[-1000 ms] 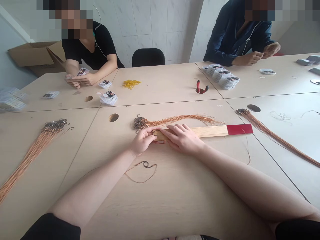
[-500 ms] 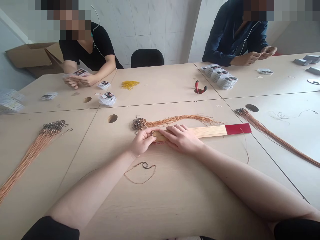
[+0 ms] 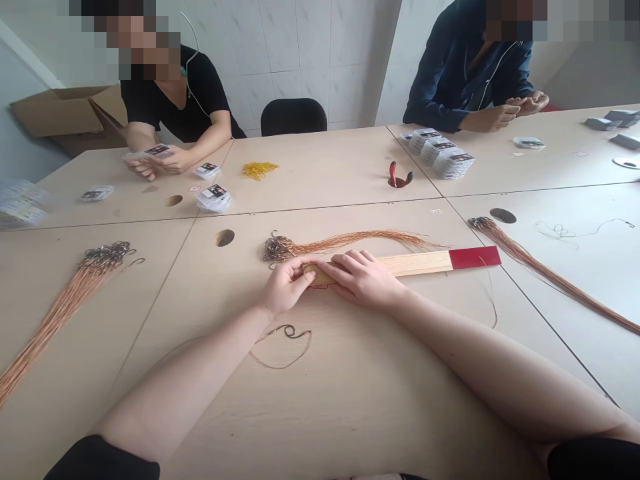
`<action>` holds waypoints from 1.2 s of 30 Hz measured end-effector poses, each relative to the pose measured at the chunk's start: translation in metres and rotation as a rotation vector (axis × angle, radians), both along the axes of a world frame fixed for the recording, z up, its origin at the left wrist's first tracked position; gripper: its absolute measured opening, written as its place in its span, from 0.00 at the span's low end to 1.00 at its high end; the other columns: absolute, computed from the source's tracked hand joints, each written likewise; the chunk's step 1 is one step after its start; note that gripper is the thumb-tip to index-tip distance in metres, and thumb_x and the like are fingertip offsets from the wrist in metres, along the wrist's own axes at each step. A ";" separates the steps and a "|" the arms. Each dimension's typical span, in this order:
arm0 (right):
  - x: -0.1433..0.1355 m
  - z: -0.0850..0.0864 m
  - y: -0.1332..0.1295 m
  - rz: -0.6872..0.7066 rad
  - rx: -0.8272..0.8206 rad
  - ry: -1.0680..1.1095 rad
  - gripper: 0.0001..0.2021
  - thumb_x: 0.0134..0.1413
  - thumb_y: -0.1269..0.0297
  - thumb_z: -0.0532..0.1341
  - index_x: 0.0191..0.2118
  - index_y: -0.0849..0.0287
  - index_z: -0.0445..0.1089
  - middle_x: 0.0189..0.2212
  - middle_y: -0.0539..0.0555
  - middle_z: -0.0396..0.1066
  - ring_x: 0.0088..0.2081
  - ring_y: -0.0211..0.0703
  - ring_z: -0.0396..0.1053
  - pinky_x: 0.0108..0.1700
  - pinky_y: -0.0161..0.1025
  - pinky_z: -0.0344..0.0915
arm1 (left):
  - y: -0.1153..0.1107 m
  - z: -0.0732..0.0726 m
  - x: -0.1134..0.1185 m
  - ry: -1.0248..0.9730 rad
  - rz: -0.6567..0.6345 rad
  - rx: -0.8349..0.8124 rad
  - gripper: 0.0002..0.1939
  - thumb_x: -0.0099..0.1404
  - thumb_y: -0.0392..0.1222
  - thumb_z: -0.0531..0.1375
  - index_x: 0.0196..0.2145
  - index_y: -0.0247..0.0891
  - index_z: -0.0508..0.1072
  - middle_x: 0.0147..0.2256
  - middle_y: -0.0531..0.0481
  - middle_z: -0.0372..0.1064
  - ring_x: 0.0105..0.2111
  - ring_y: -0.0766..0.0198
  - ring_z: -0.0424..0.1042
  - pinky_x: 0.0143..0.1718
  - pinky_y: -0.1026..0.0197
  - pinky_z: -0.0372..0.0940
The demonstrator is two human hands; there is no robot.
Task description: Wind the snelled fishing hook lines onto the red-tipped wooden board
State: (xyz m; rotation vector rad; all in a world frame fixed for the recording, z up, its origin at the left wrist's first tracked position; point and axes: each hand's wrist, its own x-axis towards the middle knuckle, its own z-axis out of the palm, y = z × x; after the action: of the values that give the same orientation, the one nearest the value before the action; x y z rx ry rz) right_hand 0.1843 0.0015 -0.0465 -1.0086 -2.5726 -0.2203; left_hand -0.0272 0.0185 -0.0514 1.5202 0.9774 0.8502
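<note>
A long flat wooden board (image 3: 420, 263) with a red end section (image 3: 475, 257) lies across the middle of the table. My left hand (image 3: 289, 285) is closed on its left end, thumb on the top face. Over the board nearby lies my right hand (image 3: 367, 280), gripping it with fingers across the far edge and thumb along the near side. A bit of reddish material (image 3: 320, 286) peeks out under the board between the hands; its kind is unclear. Just beyond lies a bundle of copper-coloured cords with metal hooks (image 3: 279, 249). A single hooked cord (image 3: 289, 331) loops on the table nearer me.
More hooked cord bundles lie at left (image 3: 100, 260) and right (image 3: 520, 257). Red-handled pliers (image 3: 400, 176) stand in a table hole. Yellow pieces (image 3: 260, 170) and stacked clear boxes (image 3: 453, 160) sit farther back. Two people sit opposite, one holding a clear box (image 3: 159, 151).
My hands and the board stay nearly in place, with only a slight shift of my left hand. Across the table, the left person's hands and box have tilted a little.
</note>
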 end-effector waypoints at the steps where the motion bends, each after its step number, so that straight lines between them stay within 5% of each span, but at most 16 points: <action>1: 0.000 0.000 0.000 0.002 -0.001 0.000 0.22 0.63 0.60 0.48 0.61 0.59 0.53 0.44 0.60 0.65 0.43 0.47 0.59 0.43 0.43 0.57 | 0.000 0.000 0.000 0.020 0.010 0.014 0.18 0.59 0.40 0.58 0.47 0.34 0.69 0.40 0.44 0.72 0.37 0.63 0.71 0.39 0.61 0.67; 12: 0.000 -0.003 0.001 0.013 0.005 0.009 0.23 0.63 0.60 0.49 0.61 0.59 0.53 0.44 0.60 0.65 0.42 0.47 0.59 0.43 0.43 0.58 | -0.003 0.005 0.002 0.052 0.005 0.023 0.16 0.61 0.41 0.56 0.46 0.35 0.70 0.32 0.48 0.71 0.27 0.68 0.66 0.29 0.65 0.62; 36: -0.001 0.000 0.000 -0.011 0.029 0.030 0.21 0.63 0.60 0.49 0.59 0.60 0.55 0.43 0.58 0.66 0.42 0.46 0.60 0.43 0.42 0.57 | -0.004 0.010 0.000 -0.099 -0.076 -0.109 0.18 0.58 0.33 0.55 0.47 0.35 0.69 0.39 0.46 0.71 0.37 0.62 0.70 0.37 0.61 0.67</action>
State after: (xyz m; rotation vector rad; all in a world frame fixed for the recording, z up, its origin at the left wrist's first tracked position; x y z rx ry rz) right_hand 0.1832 0.0011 -0.0461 -1.0081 -2.5299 -0.2428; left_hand -0.0268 0.0150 -0.0409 1.4008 0.8746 0.7983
